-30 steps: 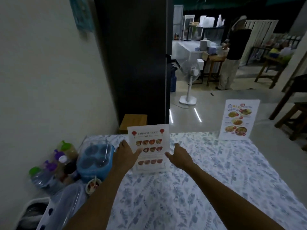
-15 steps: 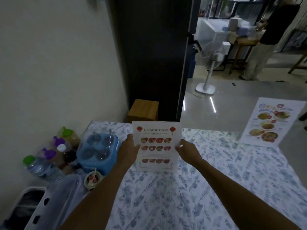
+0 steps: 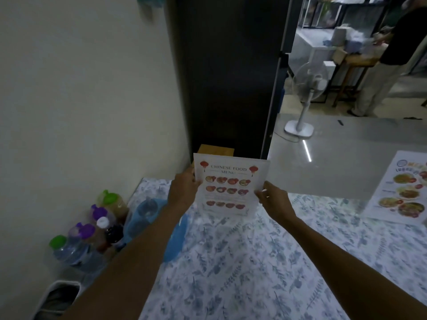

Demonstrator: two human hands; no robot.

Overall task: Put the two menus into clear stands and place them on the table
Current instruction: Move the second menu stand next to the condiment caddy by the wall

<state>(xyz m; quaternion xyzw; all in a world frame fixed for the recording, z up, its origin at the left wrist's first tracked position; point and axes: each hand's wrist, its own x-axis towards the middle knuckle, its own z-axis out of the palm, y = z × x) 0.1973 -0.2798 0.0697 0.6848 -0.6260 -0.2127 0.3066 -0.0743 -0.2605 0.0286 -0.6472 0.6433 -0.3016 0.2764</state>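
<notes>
Hands first: your left hand grips the left edge of the Chinese food menu, fingers behind the sheet and thumb on its face, while your right hand pinches the right edge near mid-height. You hold the menu upright at the centre of the frame, its printed face toward you, over the far edge of the table. Its lower edge sits close to the floral tablecloth; whether it touches the cloth, and whether a clear stand encloses it, cannot be determined from this view.

Second menu stands at the right edge of the frame, on the far right part of the table, well apart from the one you hold and partly cut off by the frame.

Left side of the frame: a cluster of bottles with green, purple and white caps sits beside the wall, with a blue container just right of them, partly hidden by your left forearm.

Background, upper right: a white pedestal fan stands on the floor, and another person stands beyond it at a wooden table.
</notes>
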